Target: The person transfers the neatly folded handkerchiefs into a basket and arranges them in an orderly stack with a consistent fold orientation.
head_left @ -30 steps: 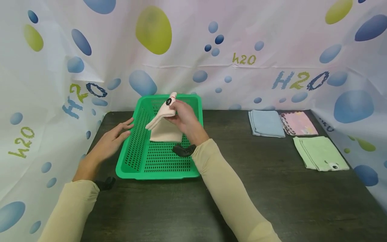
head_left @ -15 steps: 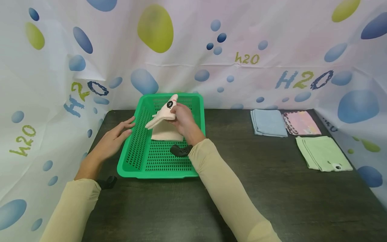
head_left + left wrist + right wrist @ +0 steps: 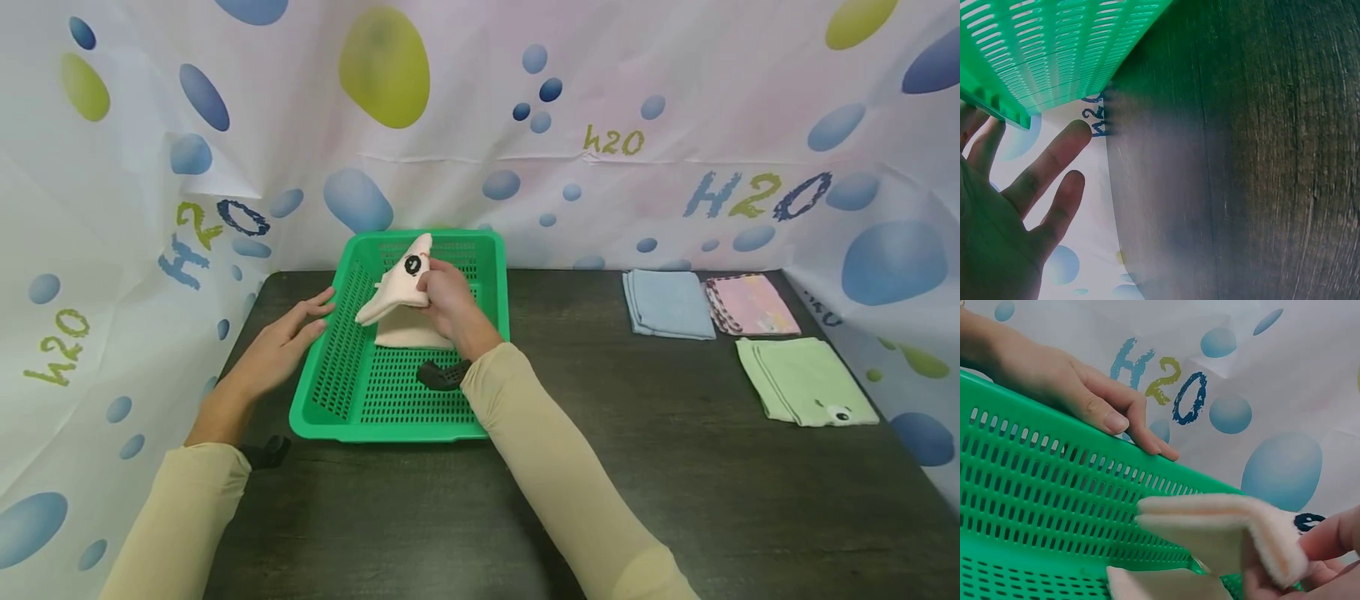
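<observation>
My right hand (image 3: 453,304) pinches a folded cream towel (image 3: 401,279) with a black round patch, holding it above the inside of the green basket (image 3: 405,432). The towel's folded layers droop to the left in the right wrist view. Beneath it, another cream folded cloth (image 3: 412,333) lies on the basket floor, partly covered by the held towel and my hand. My left hand (image 3: 281,350) rests its fingertips on the basket's left rim, fingers extended. In the left wrist view, the fingers (image 3: 1047,165) of that hand are spread beside the perforated basket wall.
At the right of the dark table (image 3: 600,467) lie a folded blue towel (image 3: 670,304), a pink one with a checked edge (image 3: 753,306) and a green one with an eye patch (image 3: 813,383). A white curtain (image 3: 465,100) with blue and green spots hangs behind.
The held cream towel has turned and spread somewhat, shifting slightly left with my right hand. My left hand stays at the basket's rim.
</observation>
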The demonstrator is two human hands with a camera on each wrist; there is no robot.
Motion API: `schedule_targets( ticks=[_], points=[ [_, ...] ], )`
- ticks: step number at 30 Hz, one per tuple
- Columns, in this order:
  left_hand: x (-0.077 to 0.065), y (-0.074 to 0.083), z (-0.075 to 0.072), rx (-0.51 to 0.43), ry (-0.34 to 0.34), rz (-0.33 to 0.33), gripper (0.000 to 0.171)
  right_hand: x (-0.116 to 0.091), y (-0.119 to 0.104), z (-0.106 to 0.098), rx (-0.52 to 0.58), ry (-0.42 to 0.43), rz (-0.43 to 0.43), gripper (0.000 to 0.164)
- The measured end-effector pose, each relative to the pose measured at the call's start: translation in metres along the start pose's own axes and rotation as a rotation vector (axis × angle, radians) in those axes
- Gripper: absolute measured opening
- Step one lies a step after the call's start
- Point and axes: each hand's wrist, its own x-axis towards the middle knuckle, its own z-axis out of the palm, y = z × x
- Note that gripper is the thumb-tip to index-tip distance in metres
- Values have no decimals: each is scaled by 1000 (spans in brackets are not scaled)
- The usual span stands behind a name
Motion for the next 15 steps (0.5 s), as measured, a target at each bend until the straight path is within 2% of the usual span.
schedule_targets(
  ticks=[7,15],
  points=[
    [0,0,0,2,5,14,41,-1,4,-3,-35,-44,62,69],
    [0,0,0,4,6,9,42,-5,6,-7,-74,-43,66,66]
  ],
)
